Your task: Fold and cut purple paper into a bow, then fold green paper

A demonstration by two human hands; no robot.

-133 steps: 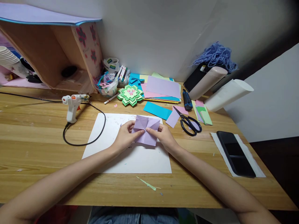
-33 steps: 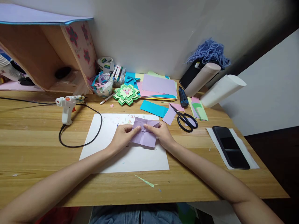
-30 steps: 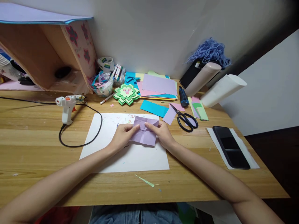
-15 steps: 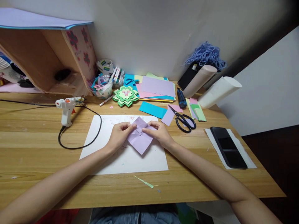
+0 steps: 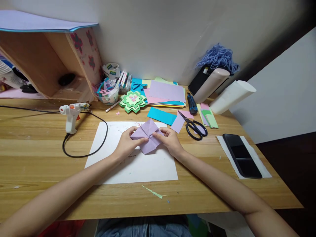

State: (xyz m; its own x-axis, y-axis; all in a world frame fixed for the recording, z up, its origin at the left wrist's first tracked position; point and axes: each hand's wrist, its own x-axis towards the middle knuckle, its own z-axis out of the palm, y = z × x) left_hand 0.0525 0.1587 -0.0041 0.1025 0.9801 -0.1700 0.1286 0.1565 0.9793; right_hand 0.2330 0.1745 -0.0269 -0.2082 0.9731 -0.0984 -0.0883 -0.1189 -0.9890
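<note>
A folded lilac paper square (image 5: 147, 138) lies as a diamond on a white sheet (image 5: 138, 164) in the middle of the wooden desk. My left hand (image 5: 128, 144) pinches its left side, thumb and fingers closed on the paper. My right hand (image 5: 170, 142) pinches the right side, its fingertips near the centre crease. Both hands hold the same piece just above the white sheet.
A white glue gun (image 5: 71, 113) with a black cord stands at the left. Black scissors (image 5: 195, 126), a blue paper strip (image 5: 161, 116), a coloured paper stack (image 5: 165, 93) and a green paper flower (image 5: 132, 101) lie behind. At the right a phone (image 5: 241, 155) lies on paper.
The lilac paper has been turned between my hands from a flat rectangle to a diamond, and it now sits a little higher on the white sheet. Both hands kept their grip.
</note>
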